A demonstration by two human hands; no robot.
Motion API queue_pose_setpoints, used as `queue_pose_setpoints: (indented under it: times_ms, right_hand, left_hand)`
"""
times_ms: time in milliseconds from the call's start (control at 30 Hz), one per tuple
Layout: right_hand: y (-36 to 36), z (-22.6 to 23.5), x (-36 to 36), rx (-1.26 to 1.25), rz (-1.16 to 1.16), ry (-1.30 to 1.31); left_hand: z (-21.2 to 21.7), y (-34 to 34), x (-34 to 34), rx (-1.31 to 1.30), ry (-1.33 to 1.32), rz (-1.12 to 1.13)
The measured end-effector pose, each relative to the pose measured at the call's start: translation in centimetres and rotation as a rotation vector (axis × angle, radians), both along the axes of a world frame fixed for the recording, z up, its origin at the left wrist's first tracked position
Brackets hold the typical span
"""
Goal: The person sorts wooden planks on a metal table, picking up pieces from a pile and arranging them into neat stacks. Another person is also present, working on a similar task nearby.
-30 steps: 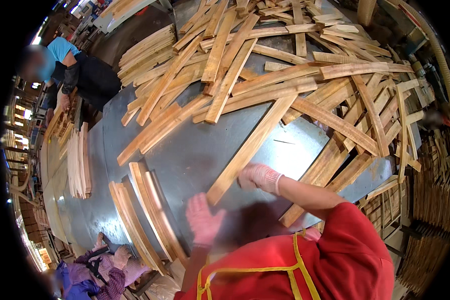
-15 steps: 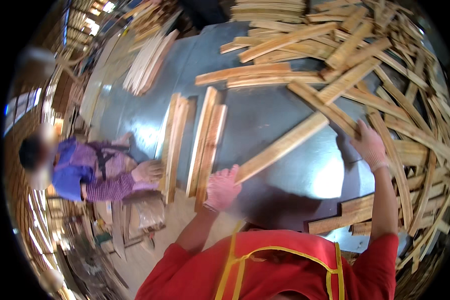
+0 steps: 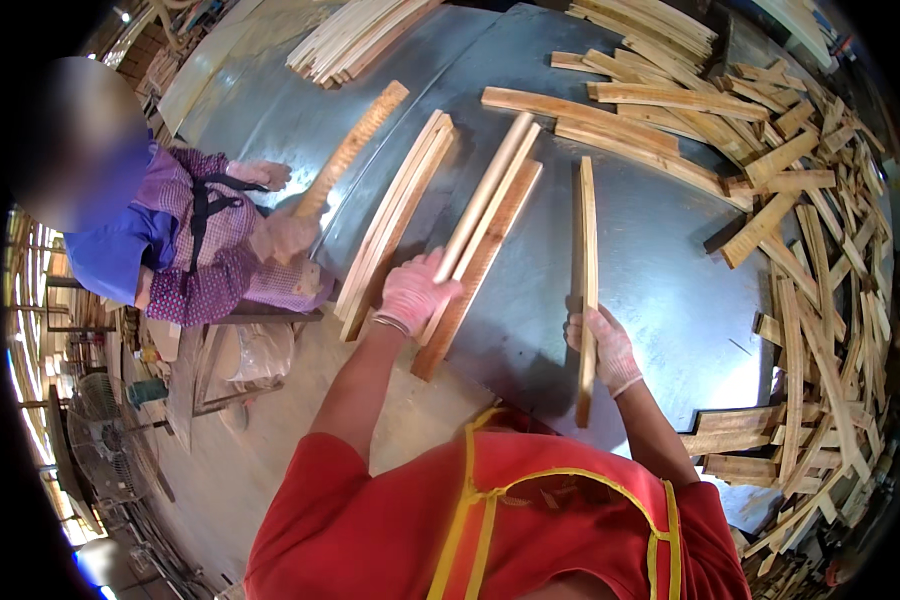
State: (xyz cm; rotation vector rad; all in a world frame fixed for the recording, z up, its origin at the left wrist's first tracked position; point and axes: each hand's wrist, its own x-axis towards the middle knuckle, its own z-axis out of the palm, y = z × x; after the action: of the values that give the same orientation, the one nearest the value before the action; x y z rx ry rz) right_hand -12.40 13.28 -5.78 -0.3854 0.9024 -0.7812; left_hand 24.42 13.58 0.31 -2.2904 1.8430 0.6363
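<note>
Gloved in pink, my left hand [image 3: 415,292] closes around the near end of a pale wooden strip [image 3: 482,205]. That strip lies in a small row beside a redder plank [image 3: 485,262] on the metal table [image 3: 530,300]. To the right, my right hand [image 3: 608,348] grips a wooden plank [image 3: 588,235] near its lower end, with fingers on both sides. The plank is turned on its narrow edge and points away from me. Left of my left hand lies another row of strips [image 3: 395,225].
Across the table at left, a co-worker [image 3: 205,220] holds a plank [image 3: 355,140]. A jumbled heap of planks [image 3: 800,250] fills the right side. Two planks [image 3: 610,130] lie crosswise at the back, and pale strips [image 3: 355,45] are stacked far left. A fan [image 3: 105,435] stands lower left.
My left hand has gone from the diagonal plank's end to the row of strips. My right hand has left the heap and now grips a plank. The co-worker now holds a plank; my view has shifted.
</note>
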Motion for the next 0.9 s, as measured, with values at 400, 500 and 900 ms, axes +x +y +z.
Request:
queue_pose_setpoints:
  times_ms: [400,500,900]
  right_hand:
    - [-2.3,-1.4,13.2,-0.393,0.635,0.801]
    - [-3.4,-2.9,16.8,-0.740,0.864,0.705]
    - [0.4,2.6,16.6,-0.185,0.358,0.346]
  left_hand:
    - [0.1,2.6,1.5,0.080,0.310,0.052]
    - [1.2,3.3,-0.8,0.005,0.240,0.057]
    - [-1.7,5.7,1.0,-0.170,0.765,0.303]
